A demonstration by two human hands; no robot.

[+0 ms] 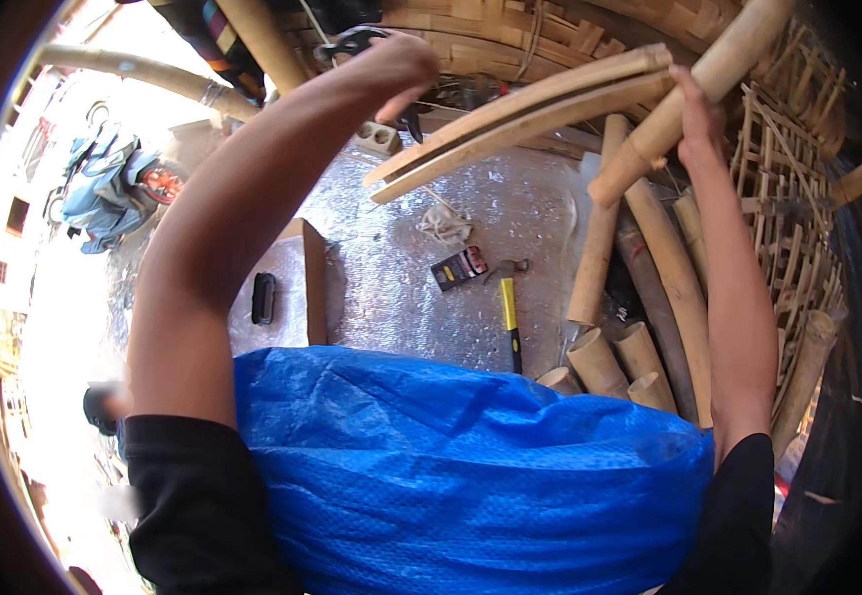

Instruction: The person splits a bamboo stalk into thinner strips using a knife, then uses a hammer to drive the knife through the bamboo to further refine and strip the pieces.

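Note:
My left hand point(406, 74) is raised at the top centre, its fingers curled. Dark tool-like parts show beside and below it, but my hand hides what it holds. At the upper right, my right hand point(701, 124) closes round a thick bamboo pole point(639, 159), which slants up to the right. Its fingertips reach the right end of two split bamboo strips point(530, 114). These strips lie side by side with a dark gap between them, and their left ends come down below my left hand.
A blue tarp point(471, 466) spreads before me. On the silvery sheet point(381, 268) lie a yellow-and-black hammer point(510, 322), a dark small box point(459, 268) and a white cloth point(445, 224). Cut bamboo pieces point(598, 362) stand at right. A black case point(263, 298) rests on a carton point(307, 268).

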